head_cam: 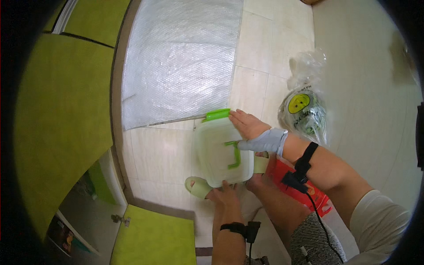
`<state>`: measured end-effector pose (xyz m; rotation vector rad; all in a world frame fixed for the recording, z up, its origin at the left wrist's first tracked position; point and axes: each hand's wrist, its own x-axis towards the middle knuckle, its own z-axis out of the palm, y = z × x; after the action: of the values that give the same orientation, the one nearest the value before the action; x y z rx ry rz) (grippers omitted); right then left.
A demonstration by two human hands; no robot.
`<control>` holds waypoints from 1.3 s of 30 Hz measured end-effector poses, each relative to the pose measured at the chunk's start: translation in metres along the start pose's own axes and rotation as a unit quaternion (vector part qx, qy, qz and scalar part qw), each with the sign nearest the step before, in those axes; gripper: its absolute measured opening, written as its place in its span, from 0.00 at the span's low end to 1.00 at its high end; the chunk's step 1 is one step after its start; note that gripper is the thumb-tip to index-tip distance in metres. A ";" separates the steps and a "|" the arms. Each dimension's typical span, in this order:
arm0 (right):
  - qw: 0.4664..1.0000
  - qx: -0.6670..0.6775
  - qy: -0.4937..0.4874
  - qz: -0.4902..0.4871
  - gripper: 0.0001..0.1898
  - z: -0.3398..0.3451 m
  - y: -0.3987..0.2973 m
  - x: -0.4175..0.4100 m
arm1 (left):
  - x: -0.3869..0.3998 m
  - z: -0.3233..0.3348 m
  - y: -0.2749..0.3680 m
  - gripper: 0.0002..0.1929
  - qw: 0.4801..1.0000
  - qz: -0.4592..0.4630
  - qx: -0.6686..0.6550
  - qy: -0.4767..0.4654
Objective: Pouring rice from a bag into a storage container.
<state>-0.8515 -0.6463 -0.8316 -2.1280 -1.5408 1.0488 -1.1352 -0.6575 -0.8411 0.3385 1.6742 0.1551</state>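
Note:
A translucent plastic storage box (pixel 212 155) with a white lid is in front of me, above the tiled floor. A green folding handle (pixel 237 155) sits on its lid, and a green latch (pixel 218 114) is at its far end. My right hand (pixel 249 125) grips the far right side, fingers by the latch and the thumb, in a grey fabric cover, beside the handle. My left hand (pixel 227 194) holds the near edge. One of its fingers shows on the rim; the others are hidden below the box.
Bubble wrap (pixel 182 59) lies ahead on the floor. A knotted clear plastic bag (pixel 304 112) rests by the right wall. Under my right arm is a red bag (pixel 291 185). Left are green cabinets (pixel 63 99), with one door (pixel 155 235) swung out. My slippered foot (pixel 200 187) stands below the box.

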 end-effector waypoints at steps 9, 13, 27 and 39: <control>0.958 0.175 -0.088 0.211 0.45 -0.021 0.027 0.063 | 0.022 -0.038 -0.022 0.18 0.988 -0.060 0.055 -0.134; 0.950 0.099 -0.255 0.152 0.45 -0.046 -0.006 0.086 | 0.015 -0.018 -0.030 0.25 0.979 -0.100 -0.134 -0.118; 0.959 0.181 -0.154 0.152 0.33 -0.025 -0.021 0.068 | 0.020 -0.014 -0.024 0.27 0.984 -0.092 -0.120 -0.094; 0.913 0.314 -0.172 0.197 0.36 -0.048 -0.157 0.037 | -0.043 -0.132 0.135 0.19 0.995 -0.018 -0.062 -0.082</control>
<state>-0.9190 -0.5461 -0.7144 -1.8690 -0.7130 1.8401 -1.2431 -0.5312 -0.7426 0.2225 1.4996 0.1982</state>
